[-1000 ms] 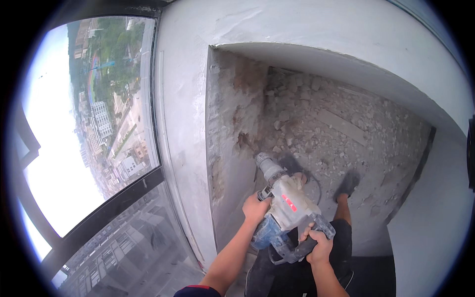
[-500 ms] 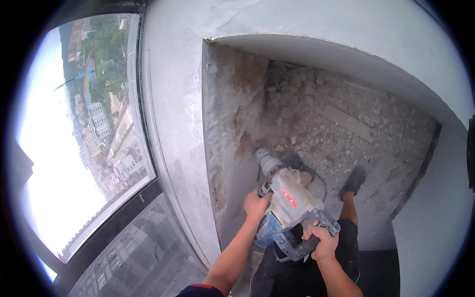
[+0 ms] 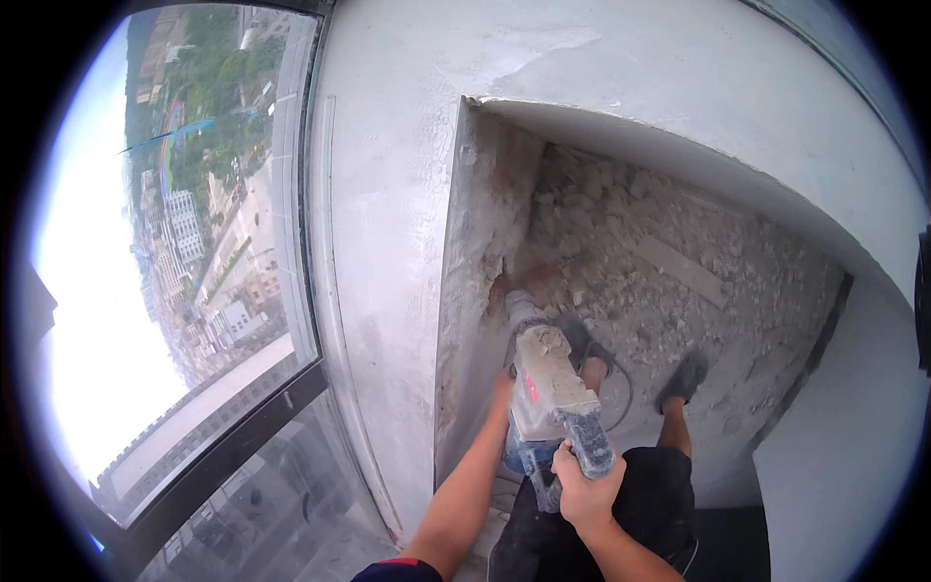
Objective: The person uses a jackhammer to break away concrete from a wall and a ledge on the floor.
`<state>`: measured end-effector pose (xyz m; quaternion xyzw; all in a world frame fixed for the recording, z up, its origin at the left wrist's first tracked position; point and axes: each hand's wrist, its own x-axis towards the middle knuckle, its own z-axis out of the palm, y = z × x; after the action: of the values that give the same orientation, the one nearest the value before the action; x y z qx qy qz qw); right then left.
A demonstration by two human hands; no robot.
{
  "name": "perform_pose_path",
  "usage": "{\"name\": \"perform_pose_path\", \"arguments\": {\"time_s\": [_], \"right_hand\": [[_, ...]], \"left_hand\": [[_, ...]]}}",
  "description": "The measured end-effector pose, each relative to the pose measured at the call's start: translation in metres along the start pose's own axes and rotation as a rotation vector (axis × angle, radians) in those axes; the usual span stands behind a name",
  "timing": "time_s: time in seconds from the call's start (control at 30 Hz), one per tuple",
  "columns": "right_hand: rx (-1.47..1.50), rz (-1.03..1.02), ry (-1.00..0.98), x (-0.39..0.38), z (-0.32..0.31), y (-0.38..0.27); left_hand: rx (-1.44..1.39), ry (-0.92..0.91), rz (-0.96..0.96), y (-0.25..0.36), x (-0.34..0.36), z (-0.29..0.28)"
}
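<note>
Hammer drill (image 3: 549, 383), grey and dusty, sits at the middle of our view, nose pointed far and slightly left into the corner where a chipped wall (image 3: 475, 291) meets the rubble-strewn floor (image 3: 698, 281). We cannot see the bit itself; the nose ends in a patch of reddish, broken masonry. Our right hand (image 3: 580, 490) is wrapped tight around the rear handle, fingers fully closed on it, at the near end of the tool. Our left hand (image 3: 501, 393) is on the left side of the drill body, closed on what seems to be a side handle, though the body hides most of the fingers, so we cannot tell how firm that grip is. A dark cable (image 3: 621, 388) loops on the floor just right of the tool.

Beyond the tool, our two feet in dark shoes stand on the debris: one shoe (image 3: 590, 349) just right of the drill, the other shoe (image 3: 685, 378) farther right. Our dark shorts (image 3: 640, 514) fill the near edge. Broken concrete chunks and a flat pale slab piece (image 3: 679, 267) lie across the far floor.

To the left, a smooth plastered column (image 3: 378, 242) stands between the chipped recess and a large window (image 3: 194, 242), through which we see buildings and streets well below. A white wall (image 3: 844, 456) closes the scene at the right.
</note>
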<state>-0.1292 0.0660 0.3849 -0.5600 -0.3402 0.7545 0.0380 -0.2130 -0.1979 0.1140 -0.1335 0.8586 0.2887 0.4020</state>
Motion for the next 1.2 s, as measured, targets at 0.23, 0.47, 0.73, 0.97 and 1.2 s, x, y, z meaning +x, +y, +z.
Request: {"name": "perform_pose_path", "arguments": {"time_s": [0.23, 0.47, 0.73, 0.97, 1.2], "right_hand": [[0.203, 0.115, 0.147, 0.002, -0.054, -0.007], [0.28, 0.14, 0.163, -0.022, -0.072, 0.014], [0.256, 0.116, 0.049, 0.035, -0.067, 0.018], [0.201, 0.134, 0.111, 0.033, -0.041, 0.006], [0.174, 0.067, 0.126, 0.044, -0.033, 0.013]], "left_hand": [[0.189, -0.175, 0.022, 0.095, -0.066, 0.045], [0.323, -0.097, 0.007, 0.098, -0.101, 0.031], [0.286, 0.012, 0.052, 0.097, -0.046, 0.031], [0.155, -0.044, 0.108, 0.085, -0.024, 0.027], [0.099, -0.082, 0.074, 0.093, -0.016, 0.035]]}}
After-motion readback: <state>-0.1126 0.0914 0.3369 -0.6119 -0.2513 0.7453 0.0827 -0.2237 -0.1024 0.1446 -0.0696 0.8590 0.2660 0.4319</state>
